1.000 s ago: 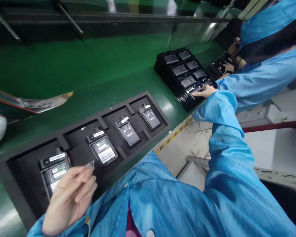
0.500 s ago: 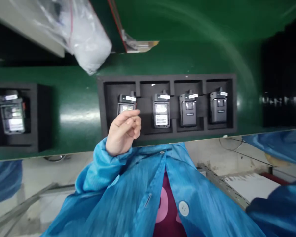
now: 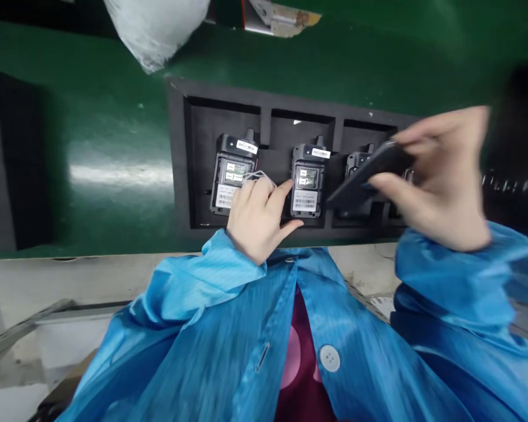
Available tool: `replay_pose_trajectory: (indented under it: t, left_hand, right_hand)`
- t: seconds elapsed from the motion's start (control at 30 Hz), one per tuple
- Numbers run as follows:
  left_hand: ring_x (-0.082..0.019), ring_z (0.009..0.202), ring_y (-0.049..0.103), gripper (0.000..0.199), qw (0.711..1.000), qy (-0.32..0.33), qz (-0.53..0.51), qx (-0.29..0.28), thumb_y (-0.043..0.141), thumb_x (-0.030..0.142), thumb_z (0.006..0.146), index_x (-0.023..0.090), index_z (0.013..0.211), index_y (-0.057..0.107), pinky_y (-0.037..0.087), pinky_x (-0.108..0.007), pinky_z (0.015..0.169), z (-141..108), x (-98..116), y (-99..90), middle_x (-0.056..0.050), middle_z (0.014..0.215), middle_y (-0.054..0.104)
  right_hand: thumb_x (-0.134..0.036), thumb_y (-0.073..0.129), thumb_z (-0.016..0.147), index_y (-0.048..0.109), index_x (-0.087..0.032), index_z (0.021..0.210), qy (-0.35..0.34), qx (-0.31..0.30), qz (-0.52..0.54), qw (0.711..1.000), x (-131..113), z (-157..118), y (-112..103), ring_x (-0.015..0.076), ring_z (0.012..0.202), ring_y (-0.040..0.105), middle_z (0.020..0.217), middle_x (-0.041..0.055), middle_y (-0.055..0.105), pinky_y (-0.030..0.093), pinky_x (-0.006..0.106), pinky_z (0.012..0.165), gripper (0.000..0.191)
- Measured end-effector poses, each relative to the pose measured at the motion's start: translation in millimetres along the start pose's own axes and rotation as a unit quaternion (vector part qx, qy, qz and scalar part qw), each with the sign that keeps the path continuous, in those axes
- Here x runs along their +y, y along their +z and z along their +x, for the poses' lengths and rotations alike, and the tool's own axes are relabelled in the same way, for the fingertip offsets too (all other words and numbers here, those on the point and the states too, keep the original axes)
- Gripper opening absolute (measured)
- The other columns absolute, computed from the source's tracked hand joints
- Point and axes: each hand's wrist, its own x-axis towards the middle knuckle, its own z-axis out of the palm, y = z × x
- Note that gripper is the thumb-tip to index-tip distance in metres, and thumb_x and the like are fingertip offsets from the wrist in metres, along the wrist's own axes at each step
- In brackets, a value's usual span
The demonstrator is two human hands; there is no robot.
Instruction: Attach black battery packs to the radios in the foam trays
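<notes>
My left hand [image 3: 260,218] is over the black foam tray [image 3: 176,158]. Its thumb and index finger are spread, the index tip at the edge of a handheld radio [image 3: 308,179] with an uncovered back. A thin white loop [image 3: 259,174] lies at the other fingertips; I cannot tell whether they hold it. Left of them another radio [image 3: 234,173] shows its label and open back. My right hand [image 3: 449,176], blurred, pinches a flat dark battery or back cover [image 3: 365,179] between thumb and fingers. This piece hangs tilted above the third radio [image 3: 356,161], partly hiding it.
A second foam tray [image 3: 13,164] sits at the left on the green bench [image 3: 118,129]. A white plastic bag [image 3: 156,29] and a metal bracket [image 3: 286,20] stick in from the top. Dark items [image 3: 517,158] stand at the far right.
My right hand has come in from the right with the dark flat piece. My left hand has moved right and spread its thumb and index finger. The view has shifted.
</notes>
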Motion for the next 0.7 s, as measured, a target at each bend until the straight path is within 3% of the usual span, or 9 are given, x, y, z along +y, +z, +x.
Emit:
replay_pose_trajectory:
  t: [0.07,0.17,0.23,0.33,0.47,0.7]
  left_hand:
    - [-0.029,0.094,0.055,0.073,1.0,-0.007,0.008,-0.003,0.076,0.058,0.077,0.013,0.132,0.059,0.042,-0.039,0.077,1,1,1.0,-0.012,0.1,0.059]
    - [-0.03,0.095,0.055,0.069,1.0,-0.01,0.007,-0.004,0.071,0.058,0.081,0.012,0.131,0.06,0.041,-0.039,0.077,1,1,0.5,-0.013,0.101,0.06]
    - [-0.03,0.095,0.055,0.066,1.0,-0.009,0.004,0.0,0.069,0.058,0.083,0.012,0.13,0.06,0.041,-0.039,0.076,1,1,0.0,-0.013,0.102,0.06]
    - [-0.029,0.094,0.055,0.065,1.0,-0.01,0.004,0.006,0.068,0.057,0.084,0.012,0.13,0.06,0.04,-0.039,0.076,0,2,-0.6,-0.012,0.101,0.06]
    - [-0.03,0.098,0.055,0.062,1.0,-0.013,0.014,-0.001,0.07,0.051,0.084,0.013,0.132,0.058,0.04,-0.039,0.079,-1,3,-2.0,-0.012,0.104,0.061]
    - [-0.031,0.1,0.054,0.061,1.0,-0.014,0.011,-0.004,0.071,0.049,0.084,0.012,0.131,0.058,0.038,-0.039,0.08,-1,3,-3.1,-0.013,0.105,0.061]
  right_hand:
    - [-0.035,0.075,0.087,0.053,-0.029,0.122,-0.034,-0.078,0.03,0.996,2,13,29,0.0196,0.106,0.059,0.12,0.0047,0.048,0.055,0.036,0.098,0.041]
    - [-0.04,0.075,0.087,0.053,-0.028,0.119,0.027,-0.143,0.037,0.989,6,29,56,0.0224,0.11,0.058,0.12,0.0035,0.05,0.054,0.04,0.104,0.04]
    - [-0.043,0.076,0.086,0.053,-0.028,0.119,0.053,-0.164,0.015,0.985,8,34,61,0.0238,0.113,0.058,0.122,0.0027,0.051,0.053,0.042,0.106,0.043]
    - [-0.043,0.069,0.091,0.051,-0.027,0.121,0.011,-0.193,-0.008,0.981,12,37,58,0.0234,0.112,0.058,0.12,0.0037,0.052,0.053,0.043,0.104,0.038]
    - [-0.043,0.063,0.095,0.049,-0.023,0.121,-0.069,-0.186,-0.053,0.979,19,39,59,0.0234,0.11,0.057,0.12,0.008,0.051,0.053,0.042,0.101,0.036]
    - [-0.057,0.044,0.1,0.048,-0.015,0.124,-0.133,-0.131,-0.189,0.964,21,32,71,0.0287,0.115,0.049,0.121,0.014,0.05,0.043,0.05,0.101,0.048]
